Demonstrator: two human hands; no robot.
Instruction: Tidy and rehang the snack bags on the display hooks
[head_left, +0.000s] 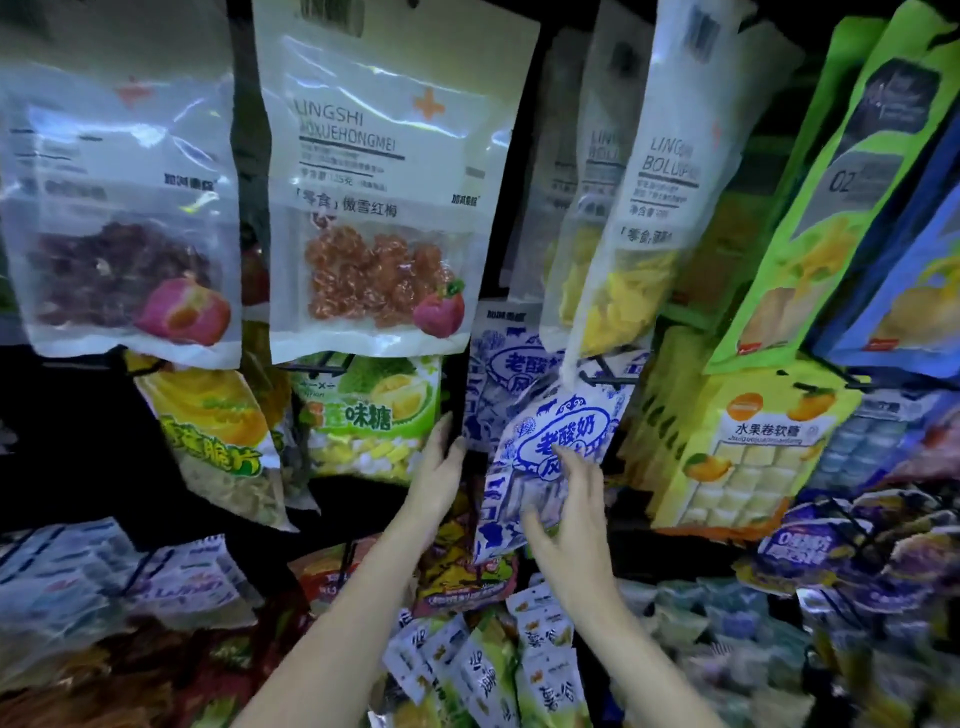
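1. clear plum bag (384, 218) hangs top centre, its lower edge overlapping the green durian candy bag (374, 415) beneath.
2. yellow fruit roll bag (737, 457) crowds the right side; a dark gap opens to its left.
3. blue-and-white yogurt bag (550, 447) hangs tilted at centre, in front of a matching bag.
4. right hand (571, 514) rests on the yogurt bag, fingers spread apart.
5. left hand (441, 467) lies straight-fingered along the dark upright just beside the bag's left edge.
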